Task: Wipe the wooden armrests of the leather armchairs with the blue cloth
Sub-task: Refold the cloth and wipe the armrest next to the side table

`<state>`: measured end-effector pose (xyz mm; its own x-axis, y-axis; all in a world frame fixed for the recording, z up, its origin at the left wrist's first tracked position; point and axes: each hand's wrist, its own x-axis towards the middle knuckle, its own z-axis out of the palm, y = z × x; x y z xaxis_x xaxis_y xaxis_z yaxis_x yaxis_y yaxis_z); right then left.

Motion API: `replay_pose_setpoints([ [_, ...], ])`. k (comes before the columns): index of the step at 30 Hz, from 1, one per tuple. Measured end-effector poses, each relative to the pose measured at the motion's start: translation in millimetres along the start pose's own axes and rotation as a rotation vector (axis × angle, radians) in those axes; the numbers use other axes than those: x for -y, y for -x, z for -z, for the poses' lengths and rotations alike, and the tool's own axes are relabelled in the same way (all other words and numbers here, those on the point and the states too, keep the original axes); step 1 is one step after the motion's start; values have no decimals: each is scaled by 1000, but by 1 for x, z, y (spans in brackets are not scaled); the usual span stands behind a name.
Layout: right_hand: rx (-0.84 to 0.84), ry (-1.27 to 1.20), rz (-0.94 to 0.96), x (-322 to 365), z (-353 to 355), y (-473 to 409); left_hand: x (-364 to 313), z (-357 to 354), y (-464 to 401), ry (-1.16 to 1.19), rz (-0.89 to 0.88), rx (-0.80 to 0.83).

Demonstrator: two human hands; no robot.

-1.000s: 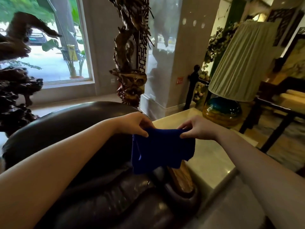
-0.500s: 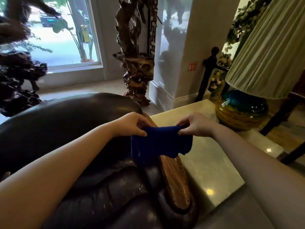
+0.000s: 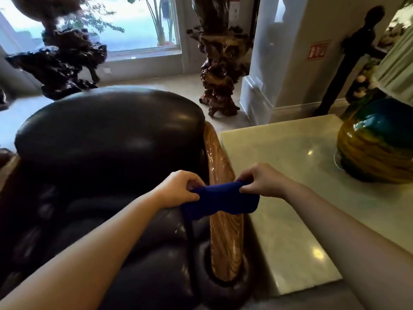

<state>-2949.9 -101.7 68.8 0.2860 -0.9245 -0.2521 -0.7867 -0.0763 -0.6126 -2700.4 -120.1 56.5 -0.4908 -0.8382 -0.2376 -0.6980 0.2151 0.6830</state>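
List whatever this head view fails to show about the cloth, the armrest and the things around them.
- Wooden armrest: the stretch under the blue cloth is covered; contact between them cannot be told.
- Fingertips of the left hand and right hand: tucked into the cloth.
- Lamp base: cut off by the right edge.
- Armchair seat: lost in shadow.
- Red wall sign: too small to read.

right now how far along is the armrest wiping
Barely begun. Done: the blue cloth is picked up, stretched between the left hand and right hand. In hand: it sits across the middle of the wooden armrest next to the marble table, whether pressed on it I cannot tell. Left: the wipe along that armrest, and the armchair's other one, which is out of clear view.
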Motion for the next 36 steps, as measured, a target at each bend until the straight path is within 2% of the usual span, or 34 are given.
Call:
replay_pose_setpoints([
  [7,153,-69,-69,-82,-52,-30,51,-80,-43,80,123,85],
  [12,157,-59,-125,-138,-90,-81,97,-123,-95,112,180,102],
  [18,-51,-26,-122,-177,-126,-147,141,-140,-148,151,228,-57],
  [23,-180,-9,-85,-194,-138,-169,161,-147,-173,161,235,-196],
  [28,-228,118,-112,-204,-139,-176,166,-153,-183,180,248,-183],
  [30,-454,206,-54,-208,-144,-173,166,-165,-182,116,206,-340],
  [32,-673,270,-14,-208,-159,-163,165,-183,-175,32,141,-602],
  [34,-703,300,36,-202,-180,-154,164,-202,-169,-103,98,-700],
  [36,-633,313,79,-200,-200,-156,165,-221,-171,-211,55,-630],
])
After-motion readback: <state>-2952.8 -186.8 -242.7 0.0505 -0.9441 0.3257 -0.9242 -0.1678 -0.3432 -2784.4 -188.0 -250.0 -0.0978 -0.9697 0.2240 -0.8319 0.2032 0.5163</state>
